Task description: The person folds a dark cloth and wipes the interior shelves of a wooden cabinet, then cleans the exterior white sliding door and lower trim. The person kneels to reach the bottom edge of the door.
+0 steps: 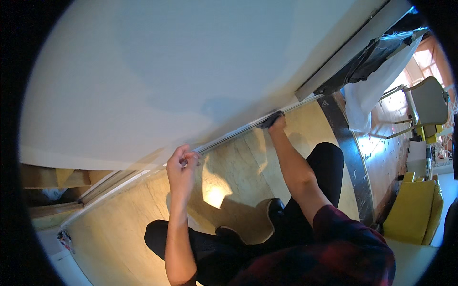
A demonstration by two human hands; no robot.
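Crouching with bent knees on the tan floor (107,226), facing a broad white panel (191,71). Gripping a dark grey cloth (268,120) with the right hand (278,123), closing the fingers over it and holding it down on the narrow track (234,135) along the floor's far edge, towards the right end of that edge, near the dark stone strip (348,143). Holding the left hand (181,169) up before the panel's lower edge, well apart from the cloth, curling the fingers towards the thumb; being unable to tell whether pinching anything. Planting black shoes (275,209) beside a bright patch of light. Noting an open wooden shelf (38,176) by the panel's lower left corner. Noting, beyond the floor's right edge, a hanging white sheet (374,97), a metal-legged chair (431,102) and a boxy yellow object (409,212).
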